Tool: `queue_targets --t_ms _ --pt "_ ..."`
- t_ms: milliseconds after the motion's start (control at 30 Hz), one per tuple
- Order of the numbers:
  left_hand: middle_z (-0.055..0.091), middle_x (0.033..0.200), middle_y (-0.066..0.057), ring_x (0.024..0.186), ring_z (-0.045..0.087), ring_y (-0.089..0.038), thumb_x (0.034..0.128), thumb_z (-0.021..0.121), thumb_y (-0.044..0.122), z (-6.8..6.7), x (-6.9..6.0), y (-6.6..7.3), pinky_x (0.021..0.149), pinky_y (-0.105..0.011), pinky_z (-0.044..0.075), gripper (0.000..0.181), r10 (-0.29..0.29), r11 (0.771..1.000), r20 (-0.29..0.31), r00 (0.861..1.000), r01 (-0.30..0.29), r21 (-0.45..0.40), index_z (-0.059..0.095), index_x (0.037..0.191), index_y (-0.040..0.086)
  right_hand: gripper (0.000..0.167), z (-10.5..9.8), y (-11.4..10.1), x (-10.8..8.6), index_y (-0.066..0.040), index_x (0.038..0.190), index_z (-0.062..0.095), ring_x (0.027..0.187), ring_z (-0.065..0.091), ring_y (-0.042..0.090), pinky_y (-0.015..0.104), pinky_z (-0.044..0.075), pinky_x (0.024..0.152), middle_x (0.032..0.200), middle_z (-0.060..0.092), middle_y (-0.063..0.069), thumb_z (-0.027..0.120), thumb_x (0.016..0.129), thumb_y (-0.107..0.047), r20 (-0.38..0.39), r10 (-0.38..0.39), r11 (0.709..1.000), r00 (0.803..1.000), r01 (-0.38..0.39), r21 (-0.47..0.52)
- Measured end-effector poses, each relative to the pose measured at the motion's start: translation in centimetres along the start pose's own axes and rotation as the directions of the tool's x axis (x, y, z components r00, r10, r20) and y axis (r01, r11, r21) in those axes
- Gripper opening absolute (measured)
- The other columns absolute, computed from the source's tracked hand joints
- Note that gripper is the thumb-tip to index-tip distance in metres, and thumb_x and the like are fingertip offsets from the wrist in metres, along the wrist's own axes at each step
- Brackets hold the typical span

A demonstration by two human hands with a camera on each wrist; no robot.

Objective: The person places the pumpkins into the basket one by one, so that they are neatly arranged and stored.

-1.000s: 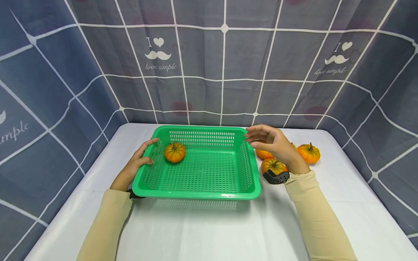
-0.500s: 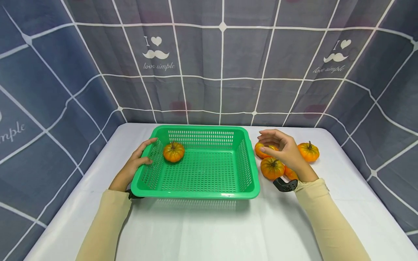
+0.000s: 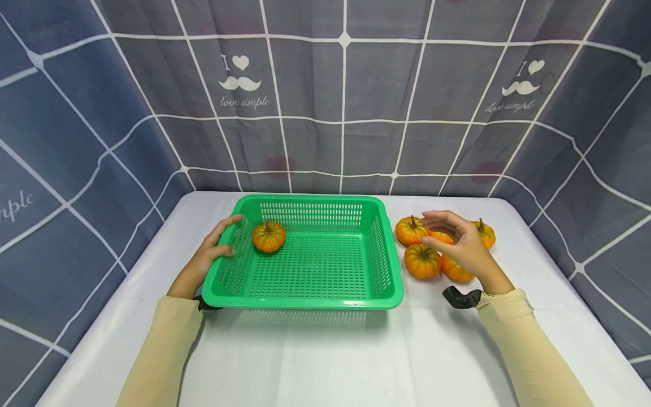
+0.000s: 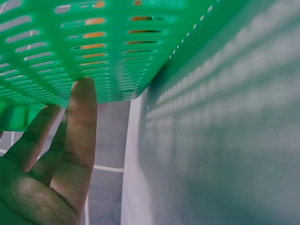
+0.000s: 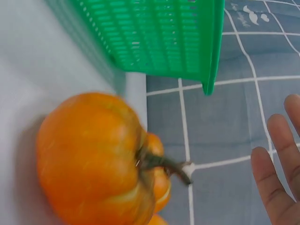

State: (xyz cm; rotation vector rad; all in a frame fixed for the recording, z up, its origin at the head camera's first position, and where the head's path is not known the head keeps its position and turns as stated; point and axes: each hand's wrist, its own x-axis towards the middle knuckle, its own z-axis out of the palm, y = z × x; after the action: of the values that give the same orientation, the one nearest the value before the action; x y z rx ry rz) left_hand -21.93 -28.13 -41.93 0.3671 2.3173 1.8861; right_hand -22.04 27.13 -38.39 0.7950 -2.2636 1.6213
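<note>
A green plastic basket [image 3: 315, 302] with slotted walls stands on the white tabletop, and a small orange pumpkin [image 3: 269, 237] lies at its left inside. My left hand [image 3: 205, 257] holds the basket's left rim, thumb and index finger over the edge; in the left wrist view other fingers [image 4: 82, 122] touch the outer wall from below. To the right of the basket, my right hand [image 3: 463, 243] is held above a group of small pumpkins [image 3: 423, 262], fingers spread from the thumb and holding nothing. It partly covers some of them. A stemmed pumpkin [image 5: 93, 159] looms close in the right wrist view.
The white tabletop [image 3: 325, 362] is enclosed by a grey-blue checked cloth [image 3: 315, 147] at the back and both sides. Several pumpkins sit close together on the right, one of them [image 3: 486, 233] farther out behind the right hand.
My right hand has moved right, from beside the basket's right rim to above the pumpkins, uncovering the nearer ones. The left hand, the basket and the pumpkin inside stay as they were.
</note>
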Motion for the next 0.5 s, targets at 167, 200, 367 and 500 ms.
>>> queue_targets --t_ms 167,200,367,500 --pt "0.027 0.170 -0.021 0.109 0.058 -0.016 0.0885 0.046 -0.005 0.0 0.1 -0.1 0.083 -0.027 0.055 0.087 0.007 1.000 0.006 1.000 -0.007 -0.015 0.031 0.171 0.020 0.048 -0.9 0.4 -1.0 0.007 0.133 0.067 0.111 0.068 0.002 0.016 0.051 0.099 0.119 0.073 -0.015 0.073 0.087 0.021 -0.013 0.020 0.999 1.000 -0.021 -0.050" --pt "0.027 0.170 -0.021 0.109 0.058 -0.016 0.0884 0.046 -0.005 0.0 0.1 -0.1 0.083 -0.027 0.055 0.087 0.008 1.000 0.006 1.000 -0.008 -0.016 0.031 0.171 0.019 0.047 -1.1 0.5 -1.3 0.009 0.133 0.066 0.111 0.068 0.002 0.016 0.051 0.099 0.119 0.073 -0.015 0.074 0.087 0.020 -0.017 0.024 0.998 1.000 -0.025 -0.058" --pt "0.027 0.171 -0.019 0.110 0.057 -0.015 0.0879 0.046 -0.004 0.0 0.1 -0.1 0.084 -0.026 0.054 0.087 0.009 1.000 -0.002 1.000 -0.009 -0.001 0.032 0.170 0.019 0.047 -2.0 1.1 -2.4 0.011 0.133 0.065 0.112 0.069 0.004 0.014 0.050 0.099 0.120 0.074 -0.013 0.073 0.088 0.022 -0.041 0.038 0.998 0.998 -0.040 -0.047" --pt "0.027 0.171 -0.019 0.110 0.058 -0.015 0.0879 0.046 -0.004 0.0 0.1 -0.2 0.084 -0.026 0.054 0.087 0.009 1.000 -0.007 1.000 -0.009 0.001 0.032 0.170 0.019 0.052 -2.8 1.7 -3.3 0.002 0.135 0.069 0.113 0.069 0.005 0.014 0.049 0.100 0.120 0.074 -0.011 0.071 0.088 0.024 -0.066 0.048 0.999 0.997 -0.049 -0.001"
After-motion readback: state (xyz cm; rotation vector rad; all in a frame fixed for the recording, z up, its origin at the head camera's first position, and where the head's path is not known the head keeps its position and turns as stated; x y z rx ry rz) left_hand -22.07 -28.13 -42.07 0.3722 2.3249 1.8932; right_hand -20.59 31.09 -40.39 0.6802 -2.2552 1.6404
